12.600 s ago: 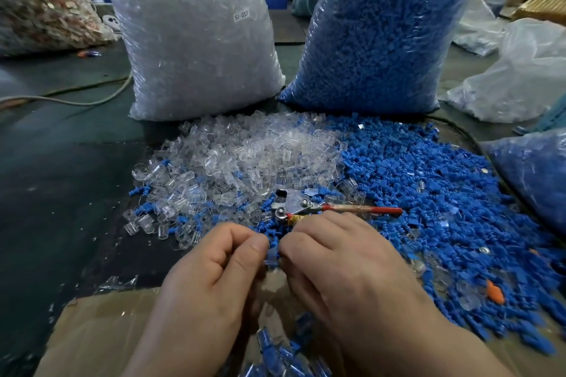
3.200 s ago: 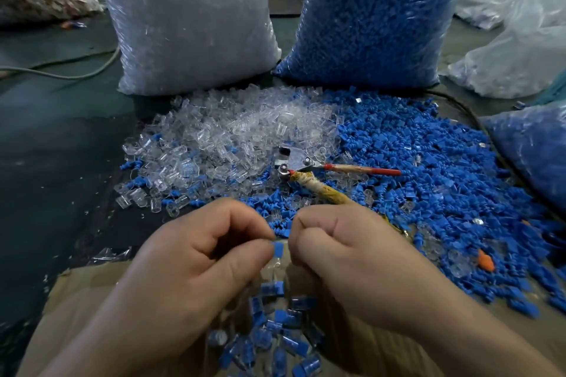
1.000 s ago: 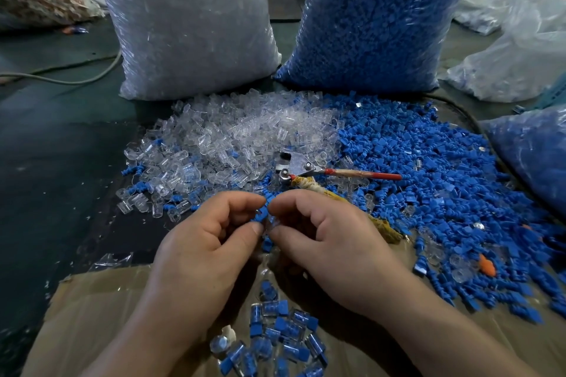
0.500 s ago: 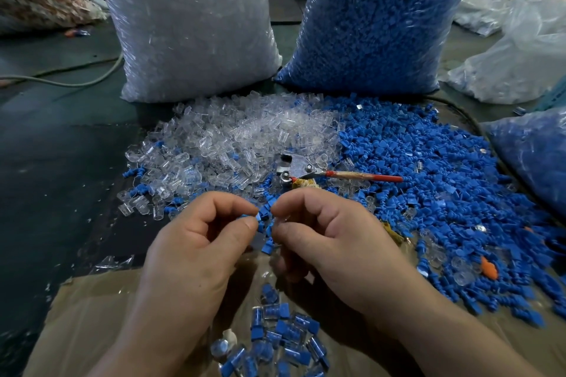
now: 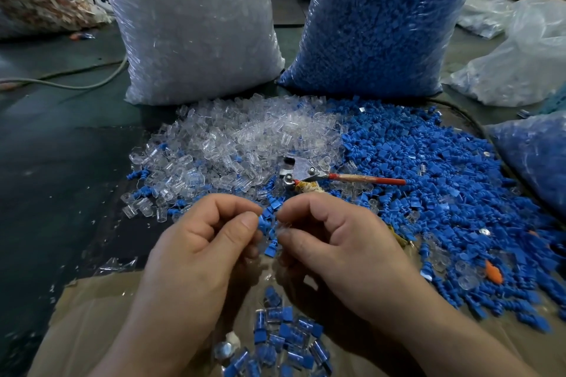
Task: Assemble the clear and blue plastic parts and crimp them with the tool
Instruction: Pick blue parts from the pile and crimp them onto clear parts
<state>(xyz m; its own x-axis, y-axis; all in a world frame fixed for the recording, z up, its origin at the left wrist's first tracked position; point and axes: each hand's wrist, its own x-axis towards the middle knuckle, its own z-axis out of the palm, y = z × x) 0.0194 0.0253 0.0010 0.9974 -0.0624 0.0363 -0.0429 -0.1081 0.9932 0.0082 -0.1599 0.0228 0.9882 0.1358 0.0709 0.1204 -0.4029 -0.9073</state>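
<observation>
Left hand (image 5: 199, 242): fingers curled, thumb and forefinger pinching a blue part (image 5: 264, 219) at their tips.
Right hand (image 5: 337, 242): fingers curled, thumb and forefinger tips drawn together on a clear part (image 5: 283, 225) that shows only faintly. It is held just beside the blue part.
Both hands: raised side by side over the near edge of the piles, fingertips almost meeting.
Tool (image 5: 301, 173): lies flat beyond the hands, where the two piles meet. Its metal head points left and one red handle (image 5: 367, 179) points right. A second, wrapped handle runs toward the right hand and goes under it.
Clear pile (image 5: 245, 138): loose clear parts spread on the dark floor, left of centre, with a few blue ones mixed in.
Blue pile (image 5: 428, 177): loose blue parts to the right, touching the clear pile. An orange piece (image 5: 493, 272) lies near its near edge.
Joined parts (image 5: 284, 333): a small heap of clear-and-blue pieces on cardboard (image 5: 92, 315), below the hands.
Clear bag (image 5: 190, 24): upright behind the clear pile, labelled "SJ 017".
Blue bag (image 5: 376, 18): upright behind the blue pile, just beside the clear bag.
Cable (image 5: 76, 82): lies on the floor at far left.
</observation>
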